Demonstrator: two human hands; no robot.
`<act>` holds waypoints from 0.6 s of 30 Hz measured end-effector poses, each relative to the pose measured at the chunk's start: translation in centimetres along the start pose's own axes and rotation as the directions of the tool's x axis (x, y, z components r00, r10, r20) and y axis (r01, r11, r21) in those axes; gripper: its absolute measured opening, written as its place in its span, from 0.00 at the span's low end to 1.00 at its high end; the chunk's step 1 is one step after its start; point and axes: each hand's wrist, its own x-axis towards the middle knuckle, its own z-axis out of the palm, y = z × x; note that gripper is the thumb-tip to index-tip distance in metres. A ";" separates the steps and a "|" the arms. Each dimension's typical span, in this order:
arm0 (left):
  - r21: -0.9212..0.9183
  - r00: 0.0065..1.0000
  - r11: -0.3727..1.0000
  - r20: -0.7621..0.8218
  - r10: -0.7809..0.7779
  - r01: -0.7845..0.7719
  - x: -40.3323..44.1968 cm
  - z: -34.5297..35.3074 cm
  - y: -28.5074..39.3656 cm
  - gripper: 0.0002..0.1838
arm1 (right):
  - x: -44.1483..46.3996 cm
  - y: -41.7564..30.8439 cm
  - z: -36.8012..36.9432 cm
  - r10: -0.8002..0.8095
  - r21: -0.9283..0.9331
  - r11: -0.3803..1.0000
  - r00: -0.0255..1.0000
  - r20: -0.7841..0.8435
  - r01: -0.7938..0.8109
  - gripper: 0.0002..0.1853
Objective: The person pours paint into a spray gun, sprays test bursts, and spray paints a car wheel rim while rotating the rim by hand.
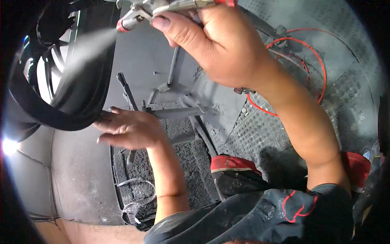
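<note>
My right hand (219, 44) is wrapped round a metal spray gun (150, 8) at the top of the view. A pale mist fans out from its red-ringed nozzle, down and left, onto a glossy black curved part (81, 89). Below the gun, my left hand (128, 129) has its fingers spread at the lower right edge of that part; the fingertips overlap its rim, and whether they press on it is unclear. Nothing shows in the left palm.
A dusty metal stand (183, 112) stands below the black part. A red hose (321, 69) loops over the perforated floor (264, 126) at right. A shaggy dark filter-like pad (174, 162) and thin wires (136, 181) lie lower down. A bright lamp (10, 147) shines at far left.
</note>
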 end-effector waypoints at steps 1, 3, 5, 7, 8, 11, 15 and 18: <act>-0.052 0.991 0.995 -0.103 -0.088 0.083 -0.9 1.6 2.5 0.41 | 0.0 0.3 0.0 0.013 0.051 0.999 1.000 0.003 -0.013 0.15; -0.119 0.991 0.993 0.134 -0.001 0.017 -2.2 1.6 5.7 0.47 | 0.4 0.5 -0.4 -0.085 -0.061 0.995 0.996 -0.009 0.085 0.15; -0.425 0.973 0.903 0.171 0.154 -0.069 -3.7 2.8 7.7 0.50 | 0.8 0.1 -0.7 -0.197 -0.223 0.956 0.980 -0.010 0.189 0.15; -0.748 0.915 0.656 0.191 0.355 -0.098 -3.4 2.0 7.4 0.55 | 0.5 -0.5 -0.4 -0.100 -0.188 0.978 0.995 -0.022 0.094 0.15; -0.427 0.927 0.888 0.233 0.293 -0.173 -2.4 0.3 6.0 0.54 | 0.4 -0.6 -0.3 -0.065 -0.175 0.983 0.997 -0.027 0.060 0.15; 0.031 0.986 0.999 0.168 0.002 -0.008 0.8 -4.4 -0.3 0.44 | 0.6 -0.6 -0.1 -0.057 -0.050 0.997 0.998 -0.034 0.055 0.14; 0.031 0.993 0.997 0.090 -0.080 0.077 0.9 -1.9 -1.1 0.43 | 1.2 0.8 0.2 -0.288 -0.271 0.925 0.957 -0.038 0.267 0.14; -0.081 0.973 0.995 0.228 -0.046 0.066 -1.6 0.8 4.7 0.53 | 0.8 -0.5 0.0 -0.271 -0.273 0.930 0.961 -0.061 0.246 0.13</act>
